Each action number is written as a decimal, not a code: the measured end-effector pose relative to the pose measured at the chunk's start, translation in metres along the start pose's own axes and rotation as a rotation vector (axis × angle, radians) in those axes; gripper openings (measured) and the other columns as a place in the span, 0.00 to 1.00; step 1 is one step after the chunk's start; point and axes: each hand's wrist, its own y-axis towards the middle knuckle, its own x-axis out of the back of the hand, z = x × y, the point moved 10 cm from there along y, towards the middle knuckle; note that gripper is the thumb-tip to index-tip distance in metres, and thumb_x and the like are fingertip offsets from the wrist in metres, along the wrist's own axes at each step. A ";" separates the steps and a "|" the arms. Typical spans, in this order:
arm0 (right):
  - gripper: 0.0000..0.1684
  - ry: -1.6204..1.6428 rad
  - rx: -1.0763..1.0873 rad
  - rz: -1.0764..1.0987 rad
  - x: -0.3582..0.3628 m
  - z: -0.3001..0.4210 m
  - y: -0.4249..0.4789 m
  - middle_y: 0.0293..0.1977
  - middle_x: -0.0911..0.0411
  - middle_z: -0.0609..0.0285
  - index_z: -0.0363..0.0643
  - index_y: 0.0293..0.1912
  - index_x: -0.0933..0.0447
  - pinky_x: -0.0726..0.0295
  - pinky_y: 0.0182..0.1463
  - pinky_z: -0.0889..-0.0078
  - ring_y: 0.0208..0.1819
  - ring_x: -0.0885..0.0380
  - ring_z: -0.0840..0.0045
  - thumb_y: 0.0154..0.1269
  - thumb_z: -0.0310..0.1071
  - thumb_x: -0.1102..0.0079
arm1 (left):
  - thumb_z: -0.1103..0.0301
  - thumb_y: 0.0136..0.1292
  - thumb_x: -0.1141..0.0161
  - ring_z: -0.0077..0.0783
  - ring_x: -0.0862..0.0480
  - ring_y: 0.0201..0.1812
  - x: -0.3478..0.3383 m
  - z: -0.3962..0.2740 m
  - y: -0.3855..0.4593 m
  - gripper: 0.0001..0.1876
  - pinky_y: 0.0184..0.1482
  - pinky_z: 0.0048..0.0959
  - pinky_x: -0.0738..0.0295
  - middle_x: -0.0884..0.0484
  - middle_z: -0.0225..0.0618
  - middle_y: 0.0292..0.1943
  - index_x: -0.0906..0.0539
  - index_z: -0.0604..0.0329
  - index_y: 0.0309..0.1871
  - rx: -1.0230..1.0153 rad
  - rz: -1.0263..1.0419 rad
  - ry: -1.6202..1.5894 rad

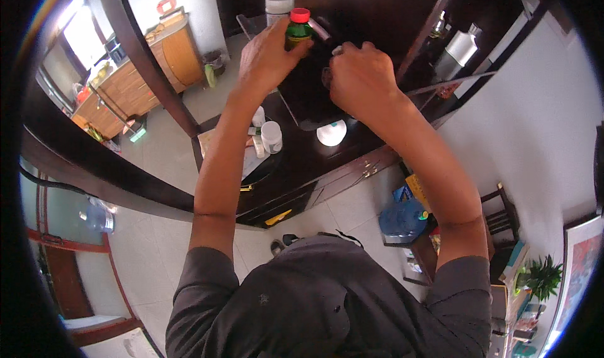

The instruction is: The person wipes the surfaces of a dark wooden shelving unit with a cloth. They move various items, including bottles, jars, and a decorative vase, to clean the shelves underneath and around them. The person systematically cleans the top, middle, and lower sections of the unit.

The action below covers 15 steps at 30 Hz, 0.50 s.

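My left hand [273, 53] is around a green bottle with a red cap [300, 15], thumb and fingers on its sides. Behind it stands a jar with a white lid [278, 4]. To the right, my right hand [361, 77] is curled with its back to the camera, and a small clear object [326, 77] shows at its fingers; what it grips is mostly hidden. A pinkish tube [320, 28] lies between the hands. Below them, a round white lid or jar [331, 133] sits on the dark wooden cabinet top [302, 157].
White bottles [272, 137] and small packs crowd the left end of the cabinet. A silver bottle [462, 46] stands at the right behind a glass shelf edge [453, 82]. Dark wooden posts [155, 60] rise at the left. A blue water jug [403, 219] stands below right.
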 end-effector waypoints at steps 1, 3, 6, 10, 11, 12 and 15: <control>0.07 -0.004 -0.021 0.011 0.001 -0.001 0.000 0.41 0.16 0.52 0.41 0.32 0.14 0.15 0.42 0.61 0.40 0.16 0.59 0.54 0.32 0.36 | 0.48 0.65 0.33 0.53 0.15 0.51 0.002 -0.003 -0.001 0.27 0.52 0.44 0.22 0.14 0.46 0.50 0.23 0.49 0.63 -0.019 -0.037 0.011; 0.09 0.001 -0.043 0.132 0.009 0.000 -0.011 0.37 0.15 0.53 0.42 0.34 0.13 0.14 0.41 0.62 0.40 0.14 0.60 0.55 0.34 0.36 | 0.48 0.64 0.33 0.53 0.14 0.49 0.010 -0.004 -0.004 0.26 0.50 0.47 0.22 0.13 0.45 0.46 0.22 0.52 0.59 -0.047 -0.122 0.043; 0.10 -0.003 0.062 0.304 0.028 0.011 -0.039 0.34 0.15 0.53 0.42 0.34 0.12 0.15 0.39 0.63 0.36 0.12 0.62 0.56 0.36 0.36 | 0.47 0.63 0.33 0.54 0.14 0.49 0.009 0.003 -0.004 0.27 0.50 0.48 0.22 0.12 0.45 0.46 0.22 0.52 0.59 -0.003 -0.074 0.039; 0.10 0.051 0.041 0.168 0.052 -0.002 -0.050 0.34 0.15 0.50 0.40 0.32 0.13 0.15 0.41 0.60 0.36 0.12 0.59 0.55 0.34 0.37 | 0.46 0.65 0.35 0.54 0.14 0.50 0.003 0.005 -0.004 0.27 0.51 0.47 0.22 0.13 0.46 0.48 0.22 0.51 0.60 0.016 -0.035 0.082; 0.09 0.110 -0.048 0.050 0.058 -0.010 -0.048 0.35 0.15 0.50 0.39 0.31 0.14 0.15 0.41 0.59 0.37 0.12 0.58 0.54 0.34 0.38 | 0.45 0.66 0.35 0.53 0.15 0.51 0.003 0.009 -0.004 0.28 0.52 0.46 0.22 0.13 0.45 0.50 0.23 0.49 0.63 0.035 -0.004 0.095; 0.09 0.138 -0.027 0.006 0.043 -0.013 -0.041 0.35 0.15 0.50 0.40 0.31 0.14 0.15 0.41 0.58 0.37 0.12 0.58 0.55 0.34 0.38 | 0.45 0.66 0.35 0.54 0.15 0.51 0.003 0.002 -0.004 0.27 0.51 0.47 0.22 0.13 0.45 0.49 0.23 0.50 0.62 0.014 -0.015 0.054; 0.09 0.161 -0.017 0.006 0.000 -0.010 -0.013 0.34 0.15 0.51 0.40 0.30 0.14 0.15 0.41 0.58 0.38 0.13 0.58 0.56 0.34 0.39 | 0.47 0.65 0.34 0.57 0.15 0.48 0.006 -0.010 -0.003 0.25 0.48 0.51 0.23 0.13 0.49 0.45 0.24 0.57 0.54 -0.061 -0.056 0.040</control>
